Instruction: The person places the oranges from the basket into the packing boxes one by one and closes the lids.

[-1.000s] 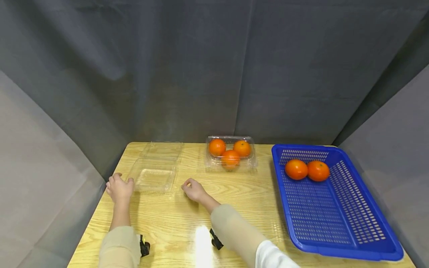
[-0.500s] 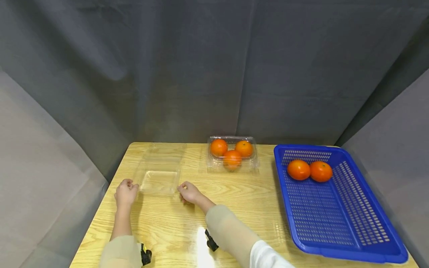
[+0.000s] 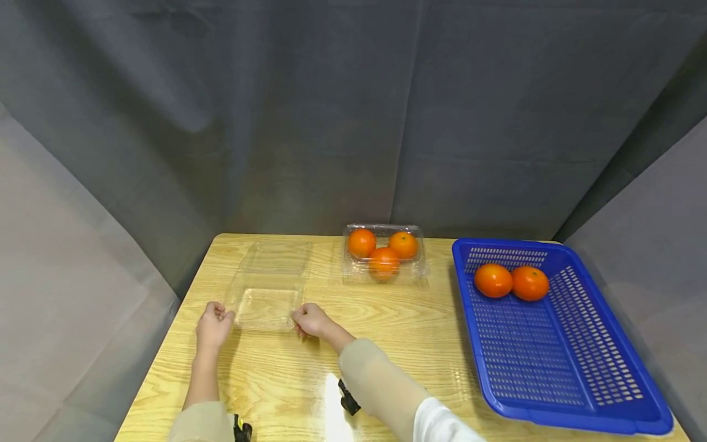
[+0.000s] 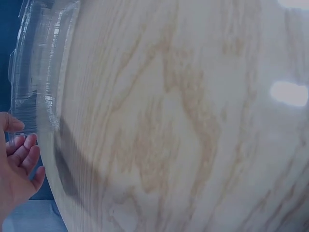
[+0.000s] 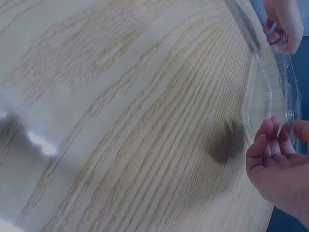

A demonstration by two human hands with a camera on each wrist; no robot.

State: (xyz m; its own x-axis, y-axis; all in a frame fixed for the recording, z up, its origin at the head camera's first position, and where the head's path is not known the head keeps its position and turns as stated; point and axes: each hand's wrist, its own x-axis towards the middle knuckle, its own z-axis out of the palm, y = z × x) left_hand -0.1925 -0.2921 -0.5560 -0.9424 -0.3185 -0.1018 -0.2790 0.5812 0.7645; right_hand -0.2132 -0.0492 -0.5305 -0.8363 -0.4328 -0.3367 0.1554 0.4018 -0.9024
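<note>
An open clear plastic clamshell box (image 3: 270, 302) lies on the left of the table, its lid (image 3: 276, 255) folded back on the far side. My left hand (image 3: 213, 326) pinches the near left corner of its rim. At the opposite near corner, my right hand (image 3: 313, 320) pinches the rim between thumb and fingers. In the left wrist view the clear box (image 4: 54, 67) reaches the left hand's fingertips (image 4: 18, 126). The right wrist view has both hands at the box's edge (image 5: 263, 92). Nothing lies inside it.
Another clear clamshell (image 3: 353, 275) holds three orange fruits (image 3: 383, 264) at the table's back middle. On the right, a blue plastic basket (image 3: 469, 344) contains two more orange fruits (image 3: 493, 280). Grey curtains (image 3: 309, 123) enclose the table's back and sides.
My left hand has come right onto the box's rim, and my right hand has moved left to its other near corner. The box has shifted slightly right and nearer to me.
</note>
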